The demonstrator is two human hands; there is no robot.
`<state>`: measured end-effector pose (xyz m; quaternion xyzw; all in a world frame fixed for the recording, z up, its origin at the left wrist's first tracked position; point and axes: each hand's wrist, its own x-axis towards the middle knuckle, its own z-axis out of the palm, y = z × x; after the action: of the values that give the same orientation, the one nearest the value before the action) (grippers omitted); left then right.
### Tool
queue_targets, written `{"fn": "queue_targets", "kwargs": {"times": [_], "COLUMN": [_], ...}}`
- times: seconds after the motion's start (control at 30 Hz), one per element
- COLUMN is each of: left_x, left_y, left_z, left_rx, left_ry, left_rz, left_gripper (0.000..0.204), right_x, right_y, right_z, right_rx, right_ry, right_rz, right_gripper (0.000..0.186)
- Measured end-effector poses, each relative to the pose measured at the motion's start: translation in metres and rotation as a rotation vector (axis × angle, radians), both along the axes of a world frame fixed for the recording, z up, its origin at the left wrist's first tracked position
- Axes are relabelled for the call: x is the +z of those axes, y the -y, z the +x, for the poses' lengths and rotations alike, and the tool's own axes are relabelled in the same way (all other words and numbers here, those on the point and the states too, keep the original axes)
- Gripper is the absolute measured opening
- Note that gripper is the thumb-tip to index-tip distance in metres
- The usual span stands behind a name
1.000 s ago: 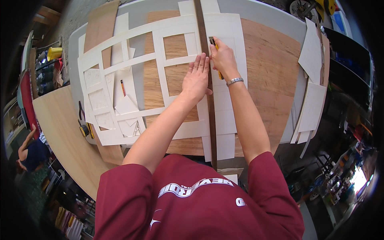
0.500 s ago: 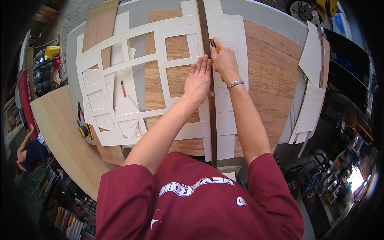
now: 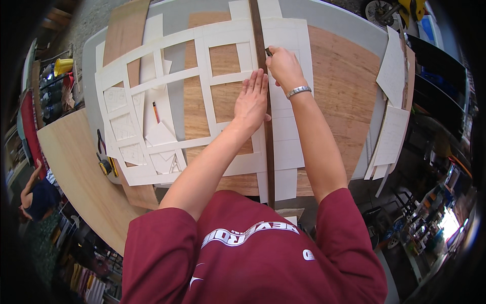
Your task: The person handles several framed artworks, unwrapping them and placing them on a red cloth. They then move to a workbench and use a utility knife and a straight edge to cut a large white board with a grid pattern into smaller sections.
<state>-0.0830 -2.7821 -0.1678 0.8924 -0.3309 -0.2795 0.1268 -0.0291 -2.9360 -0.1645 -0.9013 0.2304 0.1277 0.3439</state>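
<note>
No clear pkgs, labels, signs or screens on the worktop (image 3: 334,20). Far right edge, lower down: shelves (image 3: 430,223) w/ small colourful items, too blurred to tell if pkgs. Far left: shelf (image 3: 55,86) w/ yellow and dark containers, also too small to tell.

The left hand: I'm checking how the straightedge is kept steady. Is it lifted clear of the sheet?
No, the left hand lies flat, palm down, on the white sheet against the dark straightedge.
</note>
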Motion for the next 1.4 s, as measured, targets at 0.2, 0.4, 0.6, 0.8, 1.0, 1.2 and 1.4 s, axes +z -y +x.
{"fn": "queue_targets", "kwargs": {"times": [0.2, 0.4, 0.6, 0.8, 1.0, 1.2, 1.4], "left_x": [0.001, 0.002, 0.0, -0.001, -0.003, -0.007, -0.004], "left_y": [0.003, 0.003, 0.002, 0.003, 0.002, -0.001, -0.001], "left_z": [0.001, 0.001, 0.001, 0.0, 0.0, -0.001, -0.005], "left_rx": [-0.01, -0.007, 0.01, 0.006, 0.004, -0.009, 0.001], "left_ry": [-0.005, 0.001, -0.012, -0.004, 0.006, 0.042, 0.034], "left_rz": [0.028, 0.021, -0.009, -0.001, 0.006, -0.015, -0.024], "left_gripper": [0.134, 0.133, 0.135, 0.135, 0.133, 0.127, 0.127], "right_x": [0.009, 0.005, 0.003, 0.001, 0.001, 0.004, 0.006], "right_y": [-0.004, -0.003, -0.005, -0.01, -0.015, -0.021, -0.025], "right_z": [0.009, 0.004, -0.003, -0.022, -0.043, -0.058, -0.072], "right_rx": [-0.025, 0.026, 0.041, -0.005, 0.058, -0.023, -0.042], "right_ry": [-0.072, -0.068, -0.021, 0.039, 0.078, 0.027, -0.019], "right_rz": [-0.012, -0.028, -0.026, -0.031, -0.062, -0.023, -0.023], "right_gripper": [0.024, 0.038, 0.042, 0.034, 0.038, 0.037, 0.037]}}
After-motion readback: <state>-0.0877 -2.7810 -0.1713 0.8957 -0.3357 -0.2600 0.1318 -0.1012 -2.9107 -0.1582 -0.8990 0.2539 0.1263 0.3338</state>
